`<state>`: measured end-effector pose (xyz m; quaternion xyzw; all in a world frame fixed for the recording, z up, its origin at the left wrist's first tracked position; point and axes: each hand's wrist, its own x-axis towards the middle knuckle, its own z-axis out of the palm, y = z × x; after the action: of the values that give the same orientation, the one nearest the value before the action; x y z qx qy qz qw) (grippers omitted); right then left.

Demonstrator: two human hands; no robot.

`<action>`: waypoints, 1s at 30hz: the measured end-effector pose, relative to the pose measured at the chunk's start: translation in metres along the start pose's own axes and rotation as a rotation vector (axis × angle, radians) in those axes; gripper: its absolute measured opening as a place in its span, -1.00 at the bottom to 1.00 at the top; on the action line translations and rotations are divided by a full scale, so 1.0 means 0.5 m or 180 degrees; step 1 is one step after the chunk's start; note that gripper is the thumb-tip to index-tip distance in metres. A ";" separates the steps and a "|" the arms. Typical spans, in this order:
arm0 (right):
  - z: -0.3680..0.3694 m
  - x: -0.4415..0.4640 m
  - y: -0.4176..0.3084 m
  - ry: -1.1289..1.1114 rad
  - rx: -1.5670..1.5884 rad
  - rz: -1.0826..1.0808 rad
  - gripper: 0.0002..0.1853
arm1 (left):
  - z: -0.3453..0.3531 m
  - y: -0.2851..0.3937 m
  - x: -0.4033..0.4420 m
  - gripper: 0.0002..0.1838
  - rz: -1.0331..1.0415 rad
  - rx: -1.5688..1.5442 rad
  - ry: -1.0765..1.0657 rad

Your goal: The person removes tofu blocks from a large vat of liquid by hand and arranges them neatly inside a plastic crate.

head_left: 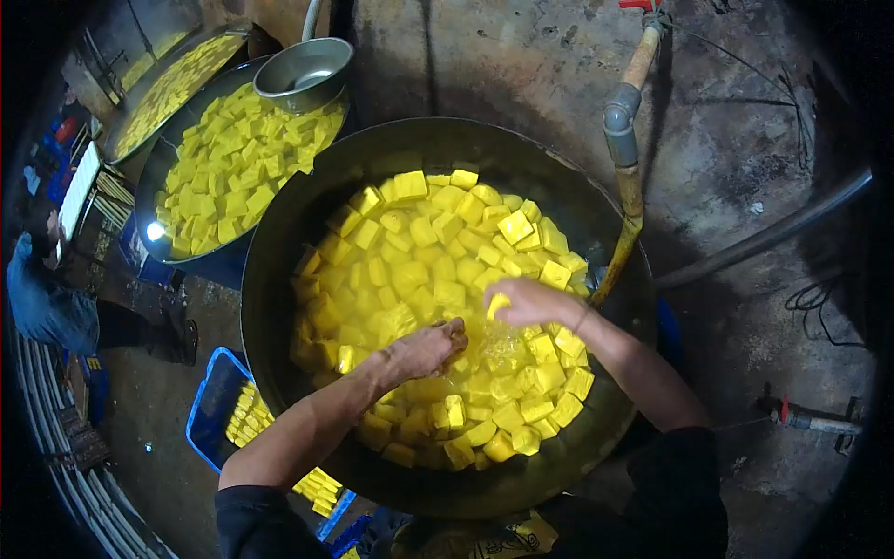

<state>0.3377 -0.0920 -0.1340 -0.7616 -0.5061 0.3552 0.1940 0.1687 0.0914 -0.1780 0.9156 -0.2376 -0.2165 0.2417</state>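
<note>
A large dark wok-like vat point(279, 205) stands before me, full of yellow blocks that look like tofu point(410, 279) in cloudy yellow liquid. My right hand point(529, 303) is over the right side of the vat, its fingers closed around a yellow tofu block point(498, 306). Left of it, my left hand point(436, 347) hovers low over the liquid with curled fingers; what lies inside them is hidden. The liquid ripples between the two hands. Some blocks at the right and lower edge rise above the surface.
A second vat of yellow blocks point(223, 168) sits at the upper left, with a metal bowl point(305, 73) at its rim. Beside my vat are a blue crate point(207, 401) of yellow pieces and a pipe point(629, 186). Another person point(56, 298) stands far left.
</note>
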 end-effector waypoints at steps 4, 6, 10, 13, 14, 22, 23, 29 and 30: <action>-0.079 0.129 0.005 0.0875 -0.0782 0.0455 -0.73 | -0.016 0.004 0.046 -0.68 -0.0143 0.0782 0.0357; -0.075 0.186 0.005 0.1087 -0.1153 0.0322 -0.75 | -0.021 0.012 0.073 -0.79 -0.0530 0.1498 0.0216; -0.020 0.287 0.043 0.1696 -0.1852 0.0190 -0.70 | 0.011 -0.049 0.108 -0.81 -0.0596 0.1474 -0.0024; -0.025 0.298 0.067 0.1434 -0.1830 0.0366 -0.64 | 0.013 -0.105 0.114 -0.80 -0.0646 0.1405 0.0017; -0.037 0.285 0.079 0.1403 -0.1211 0.0138 -0.68 | 0.000 -0.128 0.107 -0.81 -0.0822 0.0609 0.0128; -0.081 0.130 0.054 0.0753 0.1408 0.0236 -0.49 | -0.062 -0.125 0.042 -0.58 -0.1161 -0.4959 0.3211; -0.080 0.119 0.028 0.0718 0.1438 0.0274 -0.50 | -0.048 -0.134 0.053 -0.58 -0.1134 -0.4978 0.3227; -0.022 0.147 -0.081 0.1007 0.1027 0.0826 -0.66 | -0.040 -0.076 0.131 -0.72 -0.0444 -0.7122 0.4098; -0.003 0.156 -0.088 0.1306 0.1164 0.0801 -0.65 | -0.015 -0.094 0.154 -0.71 -0.0081 -0.7273 0.4288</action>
<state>0.3295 -0.0028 -0.1310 -0.8267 -0.2856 0.3004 0.3805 0.2491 0.0885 -0.2190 0.1285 0.2511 0.1979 0.9388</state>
